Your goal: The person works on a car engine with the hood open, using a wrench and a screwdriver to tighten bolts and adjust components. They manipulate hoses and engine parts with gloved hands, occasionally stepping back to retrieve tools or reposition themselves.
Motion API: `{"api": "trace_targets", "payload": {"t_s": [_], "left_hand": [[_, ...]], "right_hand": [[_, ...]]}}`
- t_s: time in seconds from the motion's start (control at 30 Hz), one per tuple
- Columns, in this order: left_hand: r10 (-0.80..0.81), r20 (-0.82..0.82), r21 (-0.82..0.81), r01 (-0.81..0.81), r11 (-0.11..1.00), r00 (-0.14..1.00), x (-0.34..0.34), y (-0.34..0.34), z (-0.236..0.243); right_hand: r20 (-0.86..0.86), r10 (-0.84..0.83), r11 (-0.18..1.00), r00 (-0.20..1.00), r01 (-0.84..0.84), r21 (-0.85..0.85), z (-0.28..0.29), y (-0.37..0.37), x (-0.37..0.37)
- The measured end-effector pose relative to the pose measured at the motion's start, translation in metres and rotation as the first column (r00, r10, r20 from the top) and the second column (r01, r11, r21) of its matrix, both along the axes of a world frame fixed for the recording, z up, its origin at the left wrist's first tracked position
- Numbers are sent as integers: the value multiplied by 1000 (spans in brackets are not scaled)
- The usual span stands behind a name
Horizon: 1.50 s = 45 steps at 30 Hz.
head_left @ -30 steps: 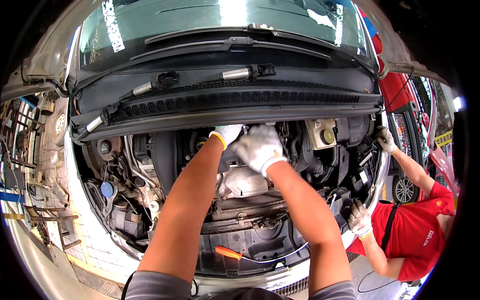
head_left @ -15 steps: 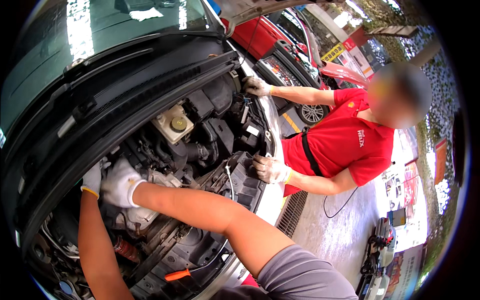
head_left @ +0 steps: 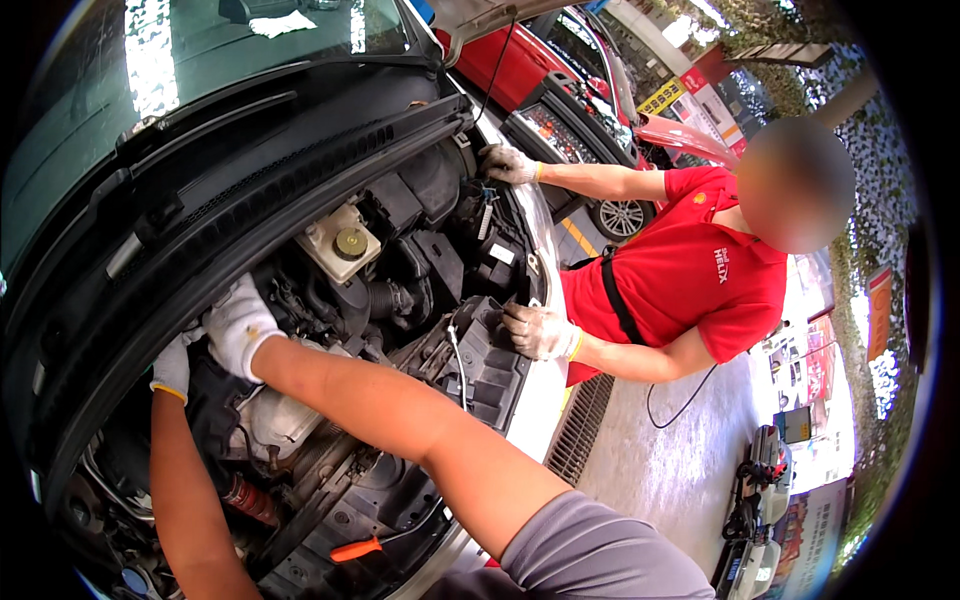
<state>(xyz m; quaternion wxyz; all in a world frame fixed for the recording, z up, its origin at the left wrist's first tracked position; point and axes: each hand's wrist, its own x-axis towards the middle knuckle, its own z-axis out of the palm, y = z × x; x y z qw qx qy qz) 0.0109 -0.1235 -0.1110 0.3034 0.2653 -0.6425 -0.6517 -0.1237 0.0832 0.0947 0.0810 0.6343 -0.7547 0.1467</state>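
Note:
Both my hands wear white knit gloves and reach into the rear of an open engine bay, beside the black cowl panel [head_left: 270,205]. My right hand [head_left: 240,328] is pushed in at the cowl's lower edge; its fingertips are hidden there. Just left of it and lower, my left hand [head_left: 172,365] also goes under that edge, its fingers mostly out of sight. What either hand touches cannot be made out. Beneath my right forearm lies a pale metal engine part [head_left: 275,420]. A brake fluid reservoir [head_left: 340,243] with a dark yellow-centred cap stands to the right of my hands.
A screwdriver with an orange handle [head_left: 356,550] lies on the front of the bay. A co-worker in a red shirt [head_left: 660,280] stands at the right, gloved hands on the fender edge. Behind are a tool tray [head_left: 560,140], a red car [head_left: 490,65] and a floor grate [head_left: 582,430].
My right hand has moved up and deeper toward the cowl, from a blurred position lower down. My left hand has shifted slightly down and left. The co-worker's hands stay at the fender.

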Motion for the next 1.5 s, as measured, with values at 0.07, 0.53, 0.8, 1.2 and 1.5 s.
{"api": "trace_targets", "payload": {"t_s": [0.07, 0.53, 0.8, 1.2, 1.5], "left_hand": [[77, 16, 1, -77, 997, 997, 1, -4, -1], [58, 150, -177, -30, 984, 987, -30, 46, 49], [55, 2, 95, -55, 994, 999, -19, 40, 38], [245, 242, -720, 4, 693, 939, 5, 21, 4], [21, -220, 332, 54, 942, 975, -17, 78, 83]], "right_hand": [[0, 29, 916, 1000, -26, 401, 37, 6, 38], [303, -15, 992, 953, 52, -114, -21, 10, -14], [123, 99, 974, 987, -122, 192, -3, 10, 0], [-228, -99, 978, 969, 52, -203, 2, 5, 14], [97, -114, 983, 989, 126, -131, -29, 9, 27]]}}
